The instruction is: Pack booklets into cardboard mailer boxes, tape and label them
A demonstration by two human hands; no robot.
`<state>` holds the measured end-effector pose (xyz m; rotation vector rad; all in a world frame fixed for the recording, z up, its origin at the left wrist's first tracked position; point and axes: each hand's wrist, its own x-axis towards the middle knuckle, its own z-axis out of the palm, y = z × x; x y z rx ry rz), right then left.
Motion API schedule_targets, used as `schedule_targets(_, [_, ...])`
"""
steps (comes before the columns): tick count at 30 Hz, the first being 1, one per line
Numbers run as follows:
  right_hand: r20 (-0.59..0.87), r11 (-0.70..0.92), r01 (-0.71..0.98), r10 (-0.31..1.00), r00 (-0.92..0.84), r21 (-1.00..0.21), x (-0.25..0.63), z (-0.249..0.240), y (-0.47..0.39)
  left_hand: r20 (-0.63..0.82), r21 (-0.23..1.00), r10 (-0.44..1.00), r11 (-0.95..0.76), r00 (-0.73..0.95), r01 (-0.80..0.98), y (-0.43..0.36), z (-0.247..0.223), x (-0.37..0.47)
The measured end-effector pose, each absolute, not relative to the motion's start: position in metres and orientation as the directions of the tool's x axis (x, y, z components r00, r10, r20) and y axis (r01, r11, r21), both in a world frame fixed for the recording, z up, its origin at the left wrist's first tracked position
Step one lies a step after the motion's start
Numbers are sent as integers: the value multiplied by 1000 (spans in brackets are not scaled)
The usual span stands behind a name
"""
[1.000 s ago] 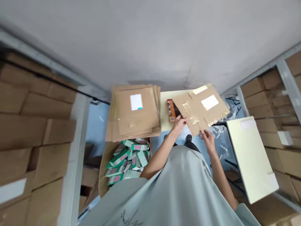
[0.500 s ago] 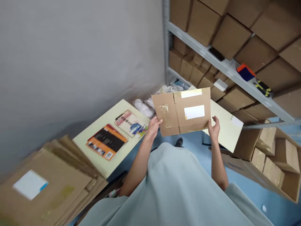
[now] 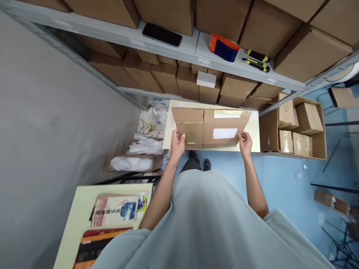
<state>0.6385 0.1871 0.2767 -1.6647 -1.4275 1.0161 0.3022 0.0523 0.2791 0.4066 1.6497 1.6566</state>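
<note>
A flattened cardboard box [image 3: 193, 129] with white labels and clear tape is held level in front of me. Its left edge is gripped by my left hand [image 3: 177, 145], thumb on top. At the lower right corner my right hand [image 3: 245, 144] pinches the cardboard. Beneath it is a pale yellow table [image 3: 255, 130]; whether the cardboard rests on the table or hovers just over it I cannot tell.
Shelves of brown boxes [image 3: 165, 78] rise beyond the table, with a black phone [image 3: 162, 34] and yellow-black cutters [image 3: 256, 64] on the ledge. An open carton [image 3: 265, 132] stands at right. Books [image 3: 114, 210] lie on a side table at left.
My view has swung right, toward the shelves. The flattened box has come with both hands from beside the wall to over the table by the shelves; the stacked cardboard has left view.
</note>
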Motion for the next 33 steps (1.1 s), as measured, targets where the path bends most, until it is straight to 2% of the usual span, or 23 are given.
schedule_targets(3, [-115, -177, 396, 978, 176, -901, 630, 278, 189, -233, 966, 766, 113, -599, -231, 94, 274, 289])
schedule_targets(6, [-108, -192, 357, 964, 242, -914, 619, 281, 198, -259, 960, 824, 162, -504, -229, 134, 273, 279])
schedule_targets(10, [-81, -163, 341, 967, 243, -926, 598, 281, 207, -305, 938, 885, 216, -352, -270, 171, 277, 278])
schedule_targets(14, [-130, -196, 339, 970, 207, -920, 577, 278, 203, -333, 930, 908, 273, -253, -245, 180, 285, 286])
schedule_targets(18, [-217, -272, 328, 957, 194, -905, 580, 284, 195, -376, 919, 879, 315, -293, -236, 169, 293, 289])
schedule_targets(21, [-201, -273, 370, 954, 222, -888, 595, 299, 203, -374, 924, 860, 315, -347, -216, 152, 302, 289])
schedule_targets(24, [-161, -228, 458, 970, 181, -859, 608, 317, 225, -367, 930, 833, 325, -414, -171, 132, 316, 291])
schedule_targets(29, [-133, -107, 601, 991, 2, -792, 610, 330, 261, -285, 919, 808, 383, -515, 92, 115, 340, 300])
schedule_targets(33, [-134, -39, 664, 987, -93, -747, 606, 327, 276, -257, 891, 739, 430, -622, 143, 124, 344, 314])
